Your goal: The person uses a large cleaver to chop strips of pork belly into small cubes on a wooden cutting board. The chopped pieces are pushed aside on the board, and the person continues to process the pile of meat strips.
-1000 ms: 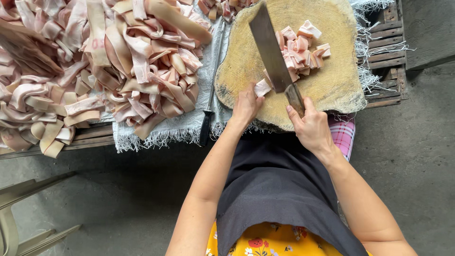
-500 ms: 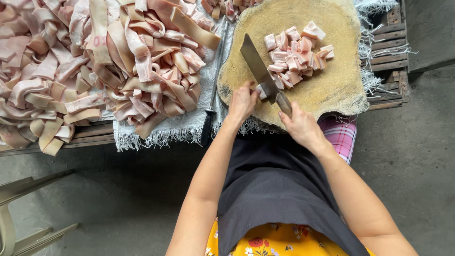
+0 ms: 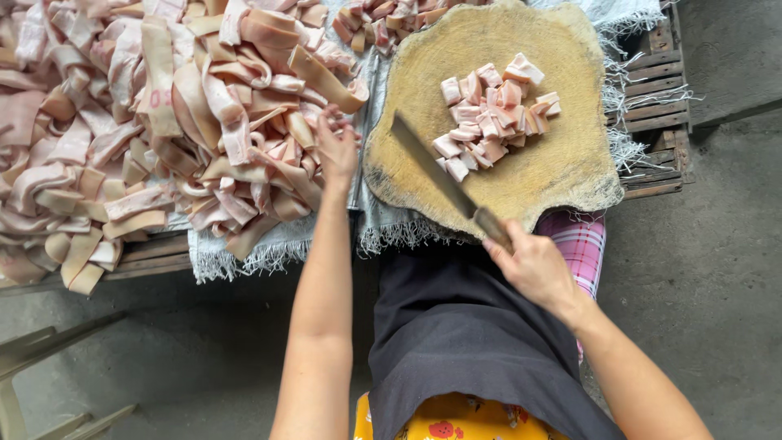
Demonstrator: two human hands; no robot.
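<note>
Now the left hand spreads open on the pile of pale pink strips at upper left, while the right hand grips the cleaver over the round board, beside the cut pink cubes.

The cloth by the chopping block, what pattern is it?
The cloth is pink-and-white checked, seen in the head view.
</note>
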